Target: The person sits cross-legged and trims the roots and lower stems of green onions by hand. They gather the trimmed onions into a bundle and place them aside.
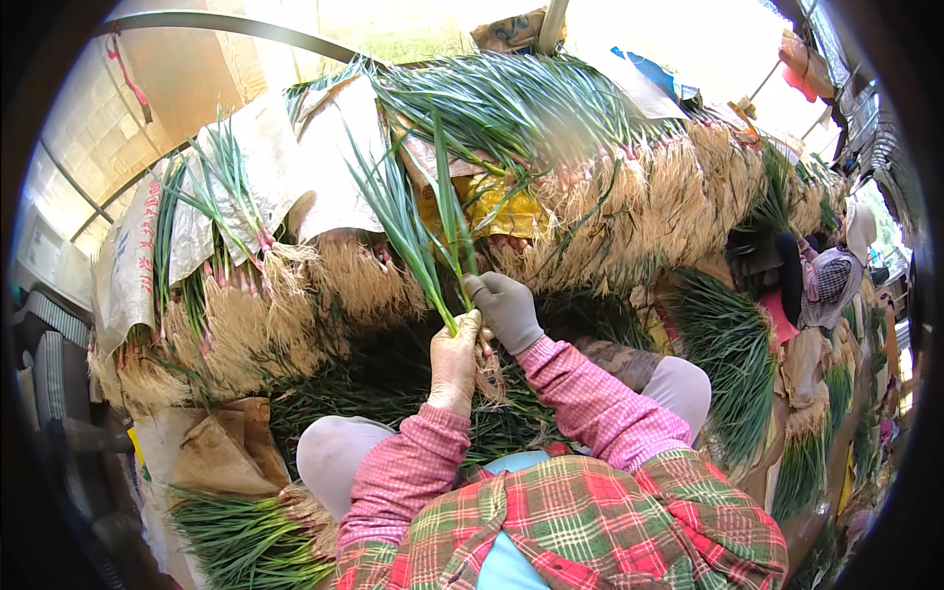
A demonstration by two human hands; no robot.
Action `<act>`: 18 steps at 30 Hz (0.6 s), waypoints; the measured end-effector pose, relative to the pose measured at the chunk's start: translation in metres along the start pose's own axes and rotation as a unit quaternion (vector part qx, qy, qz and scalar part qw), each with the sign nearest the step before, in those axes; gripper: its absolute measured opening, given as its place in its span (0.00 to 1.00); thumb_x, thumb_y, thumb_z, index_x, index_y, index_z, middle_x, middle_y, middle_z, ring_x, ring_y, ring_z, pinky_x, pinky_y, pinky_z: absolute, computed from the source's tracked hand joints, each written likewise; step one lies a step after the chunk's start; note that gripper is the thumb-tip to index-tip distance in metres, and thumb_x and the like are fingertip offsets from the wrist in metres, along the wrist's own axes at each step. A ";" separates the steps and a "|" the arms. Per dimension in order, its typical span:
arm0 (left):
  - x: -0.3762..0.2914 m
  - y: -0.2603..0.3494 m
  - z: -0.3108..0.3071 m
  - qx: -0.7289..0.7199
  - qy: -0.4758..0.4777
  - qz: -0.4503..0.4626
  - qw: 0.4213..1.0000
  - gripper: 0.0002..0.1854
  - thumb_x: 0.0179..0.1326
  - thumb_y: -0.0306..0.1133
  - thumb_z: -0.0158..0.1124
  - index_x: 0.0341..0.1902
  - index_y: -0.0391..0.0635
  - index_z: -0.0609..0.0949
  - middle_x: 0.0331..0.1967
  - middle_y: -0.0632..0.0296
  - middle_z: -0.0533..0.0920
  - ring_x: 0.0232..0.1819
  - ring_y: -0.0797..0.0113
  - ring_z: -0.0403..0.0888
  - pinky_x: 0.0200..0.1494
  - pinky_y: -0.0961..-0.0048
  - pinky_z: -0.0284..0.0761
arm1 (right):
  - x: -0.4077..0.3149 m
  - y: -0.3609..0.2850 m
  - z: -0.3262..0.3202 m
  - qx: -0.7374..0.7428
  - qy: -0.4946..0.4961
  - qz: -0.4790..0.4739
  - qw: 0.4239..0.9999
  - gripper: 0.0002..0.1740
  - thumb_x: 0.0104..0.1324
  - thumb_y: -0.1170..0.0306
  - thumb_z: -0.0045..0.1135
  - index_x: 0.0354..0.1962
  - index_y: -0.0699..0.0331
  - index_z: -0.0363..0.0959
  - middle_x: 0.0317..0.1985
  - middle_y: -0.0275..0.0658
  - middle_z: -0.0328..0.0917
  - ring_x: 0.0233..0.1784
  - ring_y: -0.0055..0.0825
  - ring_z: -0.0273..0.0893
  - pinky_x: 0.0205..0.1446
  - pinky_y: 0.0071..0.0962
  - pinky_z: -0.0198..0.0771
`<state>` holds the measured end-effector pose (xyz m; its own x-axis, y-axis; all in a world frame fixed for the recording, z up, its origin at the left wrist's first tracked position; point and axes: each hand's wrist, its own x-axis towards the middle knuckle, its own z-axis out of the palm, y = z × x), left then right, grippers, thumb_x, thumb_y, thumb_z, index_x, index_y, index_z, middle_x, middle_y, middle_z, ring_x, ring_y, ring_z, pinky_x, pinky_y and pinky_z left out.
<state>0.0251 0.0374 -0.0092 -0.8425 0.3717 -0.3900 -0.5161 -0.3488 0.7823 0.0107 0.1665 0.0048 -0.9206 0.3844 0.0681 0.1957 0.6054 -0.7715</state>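
My bare left hand (453,361) is closed around the lower stems of a few green allium plants (402,221), whose leaves fan upward and whose roots hang below the fist. Touching it from the right, my right hand (507,310), in a grey glove, pinches an upright green stalk (448,192) of the same kind just above the left hand. Both hands are over my lap, in front of a long heap of allium plants (509,103) with pale, shaggy roots (664,199) facing me. Cut or stripped green leaves (361,391) lie between my knees.
White woven sacks (343,162) cover part of the heap at the left. Bundled plants lie on brown sheeting at the lower left (243,538) and at the right (726,361). Another person (833,280) sits at the far right by the heap. A curved metal bar crosses the upper left.
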 end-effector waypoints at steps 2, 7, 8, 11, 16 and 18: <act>-0.001 0.003 0.000 -0.048 -0.036 -0.002 0.998 0.13 0.74 0.39 0.60 0.41 0.42 0.84 0.24 0.66 0.82 0.17 0.79 0.73 0.18 0.81 0.66 | 0.006 0.004 -0.010 0.195 0.098 0.109 0.970 0.24 0.75 0.53 0.54 0.29 0.64 0.81 0.22 0.34 0.76 0.23 0.23 0.72 0.28 0.28 0.67; -0.004 0.013 -0.009 -0.118 -0.093 -0.066 0.987 0.15 0.73 0.38 0.55 0.43 0.39 0.85 0.22 0.66 0.79 0.17 0.76 0.71 0.20 0.79 0.66 | -0.002 0.013 -0.029 0.234 -0.138 0.216 0.938 0.20 0.76 0.55 0.54 0.33 0.61 0.80 0.21 0.25 0.74 0.21 0.14 0.66 0.26 0.15 0.61; -0.005 0.013 -0.011 -0.126 -0.110 -0.076 0.983 0.16 0.73 0.38 0.54 0.43 0.39 0.84 0.21 0.66 0.78 0.17 0.75 0.71 0.19 0.78 0.66 | -0.007 0.012 -0.027 0.281 -0.197 0.214 0.915 0.23 0.77 0.52 0.53 0.41 0.65 0.81 0.29 0.28 0.80 0.27 0.15 0.72 0.33 0.16 0.70; -0.006 0.012 -0.015 -0.125 -0.109 -0.093 0.982 0.17 0.74 0.41 0.55 0.39 0.40 0.83 0.20 0.67 0.77 0.16 0.73 0.69 0.19 0.77 0.64 | -0.024 0.003 -0.018 0.417 -0.271 0.079 0.864 0.25 0.76 0.52 0.54 0.53 0.67 0.78 0.42 0.32 0.83 0.41 0.17 0.78 0.49 0.19 0.75; -0.013 0.013 -0.011 -0.042 -0.064 -0.082 0.994 0.19 0.76 0.46 0.56 0.34 0.44 0.81 0.18 0.71 0.75 0.15 0.79 0.66 0.17 0.80 0.60 | -0.026 -0.010 -0.005 0.215 -0.047 0.002 0.975 0.20 0.73 0.54 0.60 0.36 0.63 0.80 0.31 0.37 0.83 0.33 0.27 0.79 0.39 0.30 0.75; -0.020 0.016 -0.003 0.033 -0.074 -0.006 0.997 0.19 0.77 0.45 0.56 0.35 0.43 0.82 0.19 0.70 0.77 0.15 0.81 0.67 0.18 0.82 0.60 | -0.023 0.000 -0.011 0.008 0.011 -0.043 0.999 0.23 0.72 0.51 0.59 0.30 0.63 0.79 0.30 0.46 0.80 0.31 0.44 0.79 0.40 0.37 0.75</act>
<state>0.0332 0.0215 0.0098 -0.8022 0.4991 -0.3275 -0.5101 -0.2881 0.8104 0.0355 0.1656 0.0106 -0.9260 0.3469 0.1488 0.1107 0.6264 -0.7716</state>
